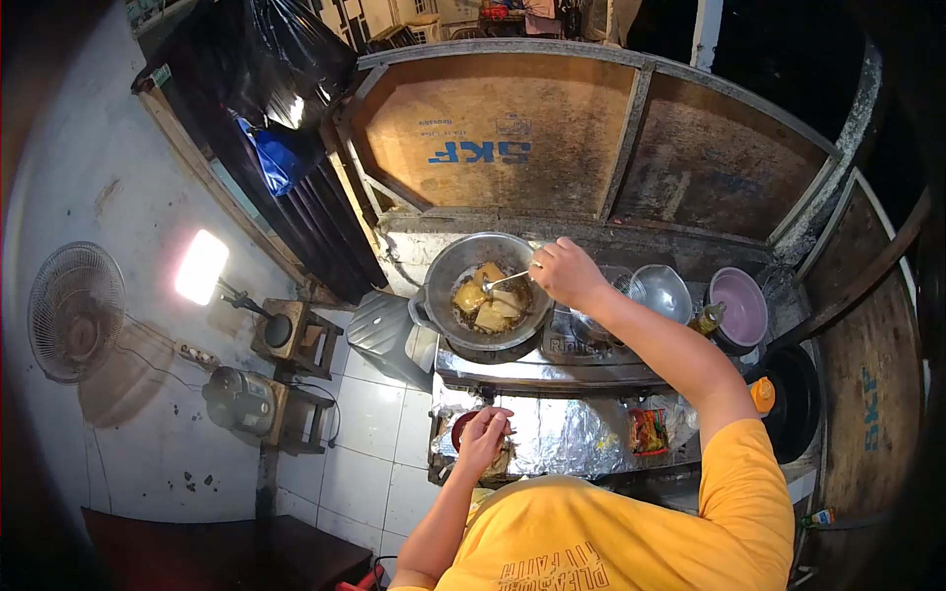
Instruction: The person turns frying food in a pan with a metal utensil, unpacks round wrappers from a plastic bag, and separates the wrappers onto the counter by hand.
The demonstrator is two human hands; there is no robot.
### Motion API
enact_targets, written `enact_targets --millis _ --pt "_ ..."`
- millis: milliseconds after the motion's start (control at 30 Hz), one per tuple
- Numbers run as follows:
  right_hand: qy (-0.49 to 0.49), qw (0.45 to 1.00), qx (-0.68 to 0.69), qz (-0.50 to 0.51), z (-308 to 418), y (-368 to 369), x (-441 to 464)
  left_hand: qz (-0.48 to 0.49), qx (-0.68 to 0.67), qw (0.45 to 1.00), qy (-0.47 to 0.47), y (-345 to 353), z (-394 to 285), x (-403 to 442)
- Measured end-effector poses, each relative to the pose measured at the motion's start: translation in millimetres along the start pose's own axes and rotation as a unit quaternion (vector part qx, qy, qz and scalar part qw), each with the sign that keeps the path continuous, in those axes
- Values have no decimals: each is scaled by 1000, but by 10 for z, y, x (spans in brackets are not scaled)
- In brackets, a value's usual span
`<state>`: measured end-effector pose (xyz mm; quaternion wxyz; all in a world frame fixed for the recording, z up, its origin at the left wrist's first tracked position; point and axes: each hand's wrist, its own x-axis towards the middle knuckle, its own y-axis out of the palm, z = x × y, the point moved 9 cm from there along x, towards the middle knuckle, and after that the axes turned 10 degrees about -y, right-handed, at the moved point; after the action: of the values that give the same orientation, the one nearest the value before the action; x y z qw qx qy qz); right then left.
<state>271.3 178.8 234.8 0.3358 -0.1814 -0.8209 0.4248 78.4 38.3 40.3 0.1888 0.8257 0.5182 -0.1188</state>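
Observation:
A large metal wok stands on the stove, with yellowish, squarish pieces of food lying in dark oil. My right hand is closed around the handle of a metal spoon, held over the wok's right rim. The spoon's end reaches down to the food pieces. Closer to my body, my left hand rests at the left end of the foil-covered counter, fingers stretched out. It partly covers a red round container; nothing shows in its grasp.
Right of the wok are a metal strainer bowl, a bottle and a pink basin. A food packet lies on the counter. A lit lamp and a rice cooker are at the left; wooden panels stand behind.

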Motion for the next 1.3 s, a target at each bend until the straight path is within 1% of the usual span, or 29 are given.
enact_targets --millis 167,267,333,367,400,467,533,600,667,733,900,967,1033,1100,1167,1200,1267,1300 --pt "14 999 -3 40 -122 15 -22 3 5 1000 -5 53 -80 -51" --pt "19 998 -20 64 -74 146 -34 8 3 1000 -9 126 -91 -52" --pt "35 997 -24 63 -119 174 -64 4 1 1000 -11 111 -60 -34" --pt "47 997 -28 62 -151 188 -66 4 11 1000 6 92 -37 -10" --pt "44 997 -26 61 -173 202 -69 3 20 1000 22 80 -25 -1" --pt "40 997 -7 64 -241 187 -77 0 16 1000 24 69 -53 -27" --pt "41 996 -8 73 -333 139 -44 7 -1 1000 -17 57 10 -19" --pt "40 996 -6 82 -360 91 21 -1 9 1000 -15 64 -12 -42" --pt "11 995 -2 103 -322 94 87 -6 23 1000 -10 64 -31 -34" --pt "5 995 2 103 -279 99 147 20 -30 999 -36 108 45 -21" --pt "-2 995 11 96 -145 275 124 21 -24 999 -28 86 17 -13" --pt "21 998 21 58 -147 212 107 20 -23 999 -26 71 19 -12" --pt "38 997 27 62 -188 179 92 -4 33 999 25 47 -85 -16" --pt "54 996 33 68 -228 90 64 -7 25 1000 12 43 -93 -31" --pt "110 987 59 102 -341 37 -16 -10 17 1000 1 20 -91 -35" --pt "109 987 59 102 -344 -34 -33 -7 17 1000 -2 16 -88 -30" --pt "156 975 82 137 -368 -74 -158 -2 15 1000 -7 14 -80 -37" --pt "156 975 81 137 -326 -67 -201 -2 13 1000 -9 13 -84 -37"
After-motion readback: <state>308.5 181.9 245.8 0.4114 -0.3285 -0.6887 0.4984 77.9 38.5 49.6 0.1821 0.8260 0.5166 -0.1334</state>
